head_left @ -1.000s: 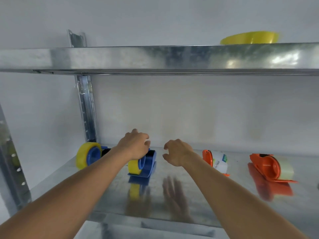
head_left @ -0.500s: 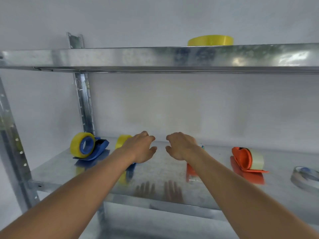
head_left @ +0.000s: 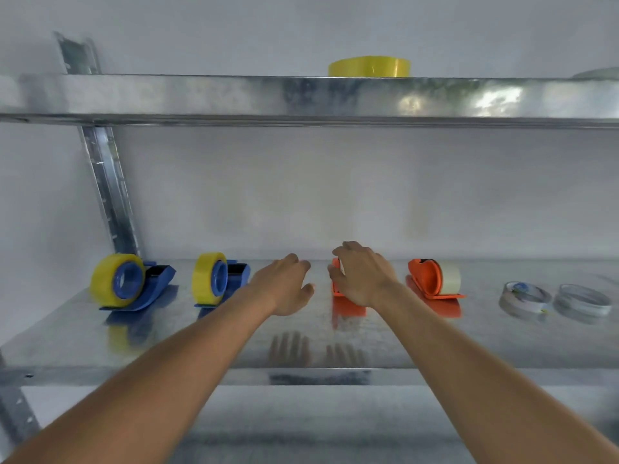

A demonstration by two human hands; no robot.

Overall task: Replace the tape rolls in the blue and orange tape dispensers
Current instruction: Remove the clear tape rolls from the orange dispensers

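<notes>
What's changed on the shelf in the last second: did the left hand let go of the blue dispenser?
Yes. The left hand released the second blue dispenser and moved right, open. The right hand moved right onto the near orange dispenser, fingers curling around it. The dispensers themselves stayed put.

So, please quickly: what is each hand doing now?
Left hand: open, holding nothing.
Right hand: fingers curled at an orange dispenser; grip cannot be told.

A galvanised metal rack with 2 shelves [head_left: 435, 343] and a perforated upright [head_left: 107, 182] stands against a plain white wall [head_left: 335, 195]; the steel mirrors soft light.
</notes>
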